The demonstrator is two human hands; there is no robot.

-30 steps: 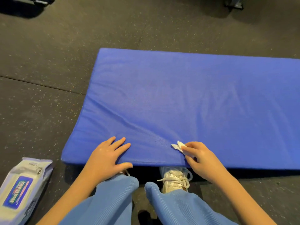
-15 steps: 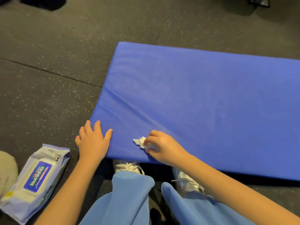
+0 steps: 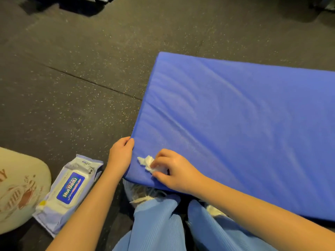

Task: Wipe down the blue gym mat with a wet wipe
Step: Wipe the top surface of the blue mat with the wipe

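The mat (image 3: pixel 235 124) lies flat on the dark speckled floor (image 3: pixel 72 69), its near left corner just in front of my knees. My left hand (image 3: pixel 120 156) is at that corner, fingers curled over the mat's left edge and gripping it. My right hand (image 3: pixel 174 171) rests on the mat just beside the left one, close to the near edge, with thumb and fingers bent and pinching a crumpled white wipe (image 3: pixel 146 163). The wipe is pressed against the blue surface, and part of it sticks out to the left of my fingertips.

The cover shows long creases running diagonally away from the corner I hold.

To my left on the floor sits a pack (image 3: pixel 68 192) of wipes, lid closed (blue label on top, the print too blurred to read). Farther left lies something cream-coloured with brown print (image 3: pixel 18 187); I cannot tell what it is. Below my arms are my blue ribbed trousers (image 3: pixel 157 223), with a white shoe (image 3: pixel 143 193) showing under the mat's near edge.
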